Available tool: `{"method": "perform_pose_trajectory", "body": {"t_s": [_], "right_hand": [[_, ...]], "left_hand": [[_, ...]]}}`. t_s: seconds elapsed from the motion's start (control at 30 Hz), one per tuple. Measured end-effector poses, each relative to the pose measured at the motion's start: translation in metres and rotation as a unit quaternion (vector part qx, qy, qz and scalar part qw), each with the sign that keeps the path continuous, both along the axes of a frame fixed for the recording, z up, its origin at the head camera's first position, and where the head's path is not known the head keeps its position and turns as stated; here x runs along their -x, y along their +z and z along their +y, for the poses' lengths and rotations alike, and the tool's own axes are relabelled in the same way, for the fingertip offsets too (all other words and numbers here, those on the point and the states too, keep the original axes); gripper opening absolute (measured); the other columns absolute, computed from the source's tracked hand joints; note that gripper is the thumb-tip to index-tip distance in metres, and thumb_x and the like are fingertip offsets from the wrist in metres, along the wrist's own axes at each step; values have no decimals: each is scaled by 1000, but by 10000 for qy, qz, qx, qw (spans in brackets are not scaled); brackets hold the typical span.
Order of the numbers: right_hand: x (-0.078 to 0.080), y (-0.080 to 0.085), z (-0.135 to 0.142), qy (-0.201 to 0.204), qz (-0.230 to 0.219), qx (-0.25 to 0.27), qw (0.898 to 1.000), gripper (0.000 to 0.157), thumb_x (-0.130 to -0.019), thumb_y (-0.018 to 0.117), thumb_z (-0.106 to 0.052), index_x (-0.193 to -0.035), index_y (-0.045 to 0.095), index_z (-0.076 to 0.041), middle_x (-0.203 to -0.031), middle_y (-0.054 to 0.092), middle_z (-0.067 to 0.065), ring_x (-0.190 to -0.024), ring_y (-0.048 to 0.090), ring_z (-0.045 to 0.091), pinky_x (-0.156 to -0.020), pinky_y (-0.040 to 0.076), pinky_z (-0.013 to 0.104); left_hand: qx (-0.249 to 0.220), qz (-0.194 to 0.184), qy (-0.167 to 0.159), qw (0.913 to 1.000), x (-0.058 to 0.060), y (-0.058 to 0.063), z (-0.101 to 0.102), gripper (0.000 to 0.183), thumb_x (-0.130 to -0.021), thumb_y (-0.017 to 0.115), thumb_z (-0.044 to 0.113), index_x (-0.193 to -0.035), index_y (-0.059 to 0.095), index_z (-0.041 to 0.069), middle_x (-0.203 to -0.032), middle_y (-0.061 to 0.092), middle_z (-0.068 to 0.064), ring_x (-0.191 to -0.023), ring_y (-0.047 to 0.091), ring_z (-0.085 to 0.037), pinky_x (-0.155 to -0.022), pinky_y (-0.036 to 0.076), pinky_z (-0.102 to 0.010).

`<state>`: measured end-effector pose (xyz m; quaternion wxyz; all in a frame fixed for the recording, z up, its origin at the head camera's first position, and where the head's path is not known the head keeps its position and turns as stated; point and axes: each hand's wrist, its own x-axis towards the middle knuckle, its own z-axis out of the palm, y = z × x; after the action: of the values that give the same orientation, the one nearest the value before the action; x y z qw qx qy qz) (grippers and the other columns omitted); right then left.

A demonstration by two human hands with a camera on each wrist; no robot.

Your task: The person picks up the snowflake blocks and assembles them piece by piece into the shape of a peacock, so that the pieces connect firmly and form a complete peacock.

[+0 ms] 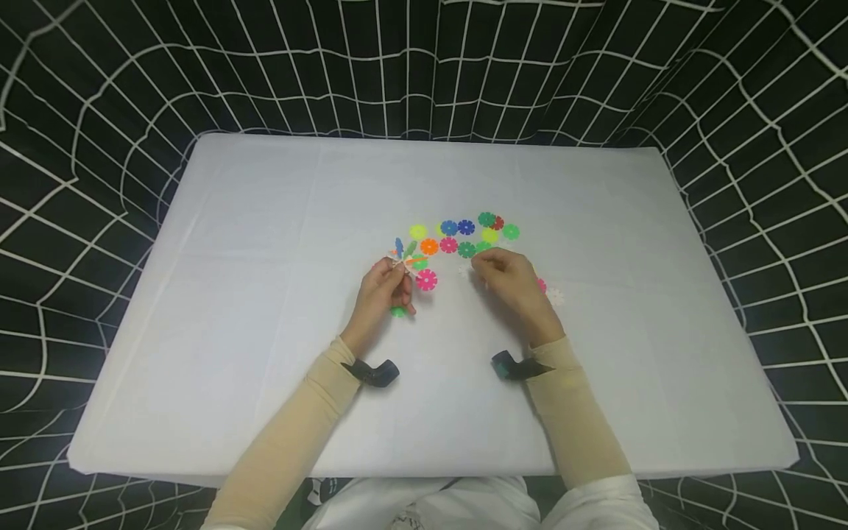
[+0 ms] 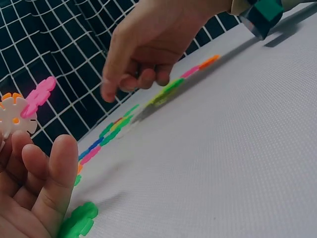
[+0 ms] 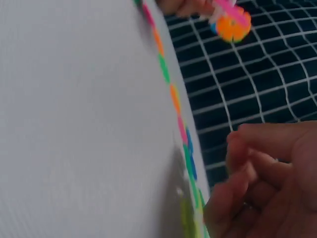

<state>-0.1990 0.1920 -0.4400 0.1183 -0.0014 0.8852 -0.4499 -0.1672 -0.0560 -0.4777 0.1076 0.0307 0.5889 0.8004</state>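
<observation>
My left hand (image 1: 384, 291) pinches a cluster of slotted, flower-shaped plastic discs (image 1: 400, 248) between thumb and fingers. Blue, green, orange and white pieces are joined in it at angles; the left wrist view shows a pink disc (image 2: 39, 96) slotted into a white disc (image 2: 17, 119). Beneath that hand a green disc (image 1: 397, 312) lies on the table. My right hand (image 1: 513, 280) hovers just in front of the flat discs, fingers loosely bent. Both wrist views show nothing between its fingers (image 3: 240, 148).
Several loose discs lie in rough rows on the white-covered table (image 1: 265, 294), among them an orange disc (image 1: 429, 246), a dark blue disc (image 1: 467, 227) and a yellow disc (image 1: 418, 231). A white disc (image 1: 556, 297) lies right of my right hand. Black white-gridded curtains (image 1: 411, 73) surround the table.
</observation>
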Motion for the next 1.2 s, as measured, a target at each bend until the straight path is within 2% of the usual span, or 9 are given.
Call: {"method": "perform_pose_trajectory", "body": {"t_s": [0.13, 0.2, 0.4, 0.57, 0.73, 0.87, 1.0, 1.07, 1.2], "right_hand": [[-1, -1, 3, 286, 307, -918, 9949, 29, -102, 57, -26, -126, 68, -12, -121, 68, 16, -105, 62, 31, -90, 54, 46], [-2, -2, 1, 463, 358, -1234, 9906, 32, -102, 57, -25, -130, 67, -14, -122, 67, 17, -108, 61, 34, -93, 53, 50], [-5, -5, -8, 635, 323, -1904, 9791, 43, -100, 60, -30, -140, 60, -17, -119, 68, 13, -105, 61, 31, -91, 54, 48], [-5, -7, -12, 484, 425, -2046, 9767, 41, -97, 66, -28, -135, 61, -13, -114, 66, 13, -104, 60, 29, -88, 55, 46], [-4, -7, -13, 315, 527, -1551, 9860, 28, -97, 65, -24, -121, 61, -11, -101, 63, 11, -91, 55, 27, -78, 51, 39], [-6, -3, -14, 360, 266, -294, 9986, 27, -99, 63, -25, -122, 58, -10, -102, 73, 13, -84, 64, 25, -73, 52, 32], [-10, 3, -17, 520, -68, 1016, 9934, 38, -100, 63, -21, -135, 55, -11, -100, 76, 17, -83, 72, 26, -79, 56, 30], [-11, 6, -20, 592, -92, 1286, 9899, 40, -99, 64, -20, -138, 57, -13, -97, 75, 19, -84, 73, 27, -83, 57, 30], [-12, 7, -24, 711, -112, 1445, 9869, 35, -100, 63, -17, -135, 62, -12, -96, 74, 22, -83, 71, 31, -81, 58, 29]], "left_hand": [[-10, -61, -6, 10000, -1, 0, 0, 20, -109, 42, 18, -91, 45, 11, -79, 53, -2, -63, 49, -12, -56, 58, -28], [10, -75, -25, 10000, -1, 1, 0, 20, -109, 42, 18, -90, 45, 11, -79, 52, -2, -63, 50, -13, -56, 58, -28], [138, -37, -198, 9997, -1, 1, 0, 20, -107, 43, 16, -89, 46, 9, -76, 52, -2, -63, 55, -15, -57, 57, -28], [136, 12, -306, 9994, -1, 1, 1, 20, -107, 43, 15, -89, 46, 9, -75, 52, -2, -61, 55, -16, -56, 57, -28], [190, -67, -361, 9991, -3, 0, 2, 18, -108, 44, 17, -92, 48, 9, -75, 52, -2, -62, 54, -16, -57, 58, -29], [231, -19, -398, 9989, -3, -1, 2, 18, -107, 44, 17, -91, 47, 9, -75, 53, -2, -62, 53, -15, -57, 58, -29], [278, 32, -402, 9988, -1, -2, 3, 19, -107, 43, 16, -90, 47, 9, -75, 53, -1, -60, 54, -13, -56, 57, -27], [309, 34, -392, 9987, -1, -2, 3, 19, -108, 43, 16, -91, 48, 10, -75, 53, 0, -59, 54, -12, -56, 57, -27], [365, 64, -387, 9986, -1, -1, 3, 18, -107, 43, 15, -91, 47, 10, -76, 53, 0, -60, 53, -11, -55, 58, -27]]}}
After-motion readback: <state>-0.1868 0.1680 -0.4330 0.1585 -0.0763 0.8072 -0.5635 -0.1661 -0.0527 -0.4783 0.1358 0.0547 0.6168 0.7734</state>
